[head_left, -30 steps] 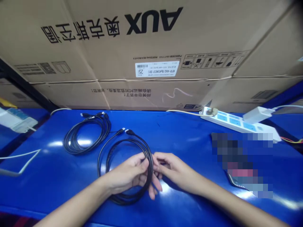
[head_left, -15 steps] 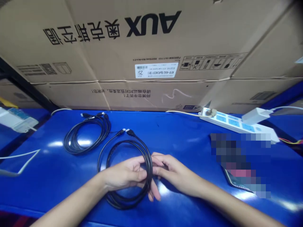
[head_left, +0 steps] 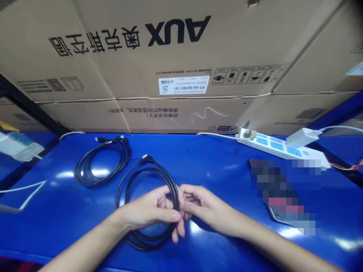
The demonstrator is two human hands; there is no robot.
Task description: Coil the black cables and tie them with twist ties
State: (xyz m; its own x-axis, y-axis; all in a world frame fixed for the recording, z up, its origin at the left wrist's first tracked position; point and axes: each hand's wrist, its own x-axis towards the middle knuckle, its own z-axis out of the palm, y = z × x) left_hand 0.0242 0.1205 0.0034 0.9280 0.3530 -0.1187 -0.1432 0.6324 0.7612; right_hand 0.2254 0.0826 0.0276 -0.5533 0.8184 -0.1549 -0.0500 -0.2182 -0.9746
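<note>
A black cable (head_left: 147,243) is wound into a round coil, with its connectors close together at the top. My left hand (head_left: 150,209) reaches through the loop and grips the coil's right side, thumb in front and fingers behind. Just right of the coil, my right hand (head_left: 202,206) has its thumb and fingers pinched together against my left fingertips. What lies between those fingers, if anything, is hidden. Behind and to the left, a second coiled black cable (head_left: 121,160) lies on the blue tabletop (head_left: 221,162).
A large cardboard box (head_left: 136,83) with upside-down print stands along the back. At the right rear is a white power strip (head_left: 280,151) with a white adapter (head_left: 303,138) plugged in. A pixelated object (head_left: 278,189) lies at right; another white adapter (head_left: 25,149) is at left.
The cable's connectors have come closer together at the top of the coil. My right fingers have curled in, and my left fingertips have drawn in beside them. The view has shifted slightly.
</note>
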